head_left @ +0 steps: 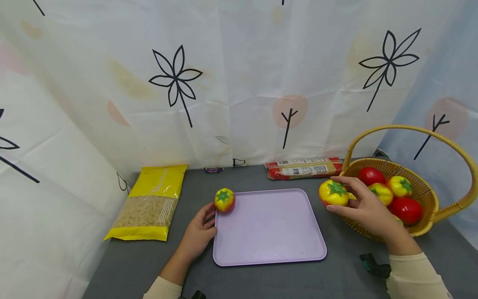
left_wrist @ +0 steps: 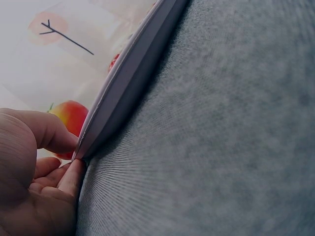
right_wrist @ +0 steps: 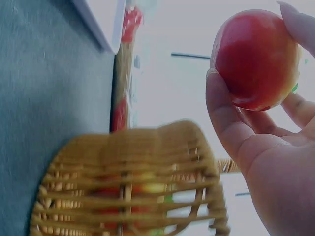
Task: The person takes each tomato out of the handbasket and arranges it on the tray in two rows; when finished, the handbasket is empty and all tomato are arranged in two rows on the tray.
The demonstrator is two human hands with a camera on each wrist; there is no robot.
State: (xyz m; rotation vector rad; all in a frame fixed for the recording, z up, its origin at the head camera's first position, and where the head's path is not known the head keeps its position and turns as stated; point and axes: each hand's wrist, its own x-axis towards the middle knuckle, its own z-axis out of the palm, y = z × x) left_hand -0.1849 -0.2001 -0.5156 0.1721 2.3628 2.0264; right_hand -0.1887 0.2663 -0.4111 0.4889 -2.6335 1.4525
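Note:
My right hand (head_left: 364,207) holds a yellow-and-red tomato (head_left: 333,192) with a green star-shaped leaf top, up in the air by the basket's left side. The right wrist view shows its red underside, with thumb and fingers around the tomato (right_wrist: 256,59). My left hand (head_left: 201,228) pinches the left edge of a lilac tray (head_left: 269,228); in the left wrist view the thumb lies over the rim and a finger under it. A similar tomato (head_left: 225,200) sits at the tray's far left corner. Several red and yellow tomatoes lie in the wicker basket (head_left: 429,199) at the right.
A yellow bag of pasta (head_left: 149,203) lies left of the tray. Behind the tray are a red-ended clear packet (head_left: 303,168) and a small purple-wrapped sweet (head_left: 213,170). The basket's tall handle (head_left: 410,128) arches over it. A patterned curtain (head_left: 239,83) hangs behind the grey table.

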